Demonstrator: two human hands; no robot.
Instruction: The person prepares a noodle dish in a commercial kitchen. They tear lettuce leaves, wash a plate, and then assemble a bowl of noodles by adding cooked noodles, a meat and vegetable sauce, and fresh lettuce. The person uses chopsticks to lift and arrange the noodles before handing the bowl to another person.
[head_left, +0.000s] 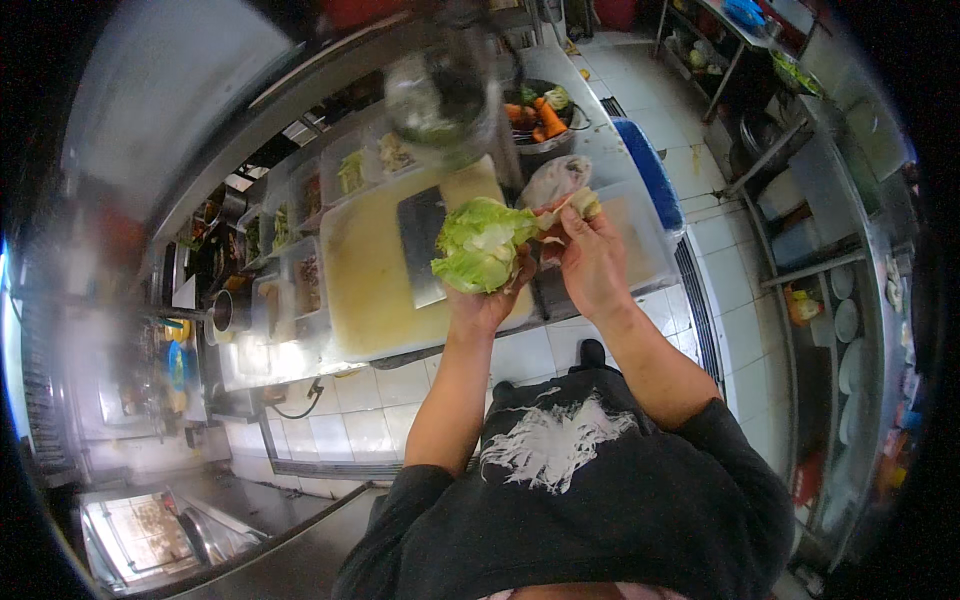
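Observation:
A head of green lettuce (480, 244) rests in my left hand (491, 300), whose fingers wrap it from below, over the cutting board. Close to its right side, my right hand (596, 259) pinches a pale, limp piece (579, 204) with reddish-brown edges, which looks like a wilted leaf. Whether that piece is still joined to the head I cannot tell. Beneath the lettuce lies a worn, yellowed cutting board (375, 285). On it is a broad rectangular blade (421, 240), likely a cleaver, partly covered by the lettuce; its handle is not visible.
Clear tubs of cut food (351, 172) line the board's far and left sides. Beyond my right hand are a plastic bag (555, 180), a clear container (637, 240) and a bowl of carrots (536, 142). A blue bin (649, 169) stands past the table's right edge, near steel shelving (810, 266).

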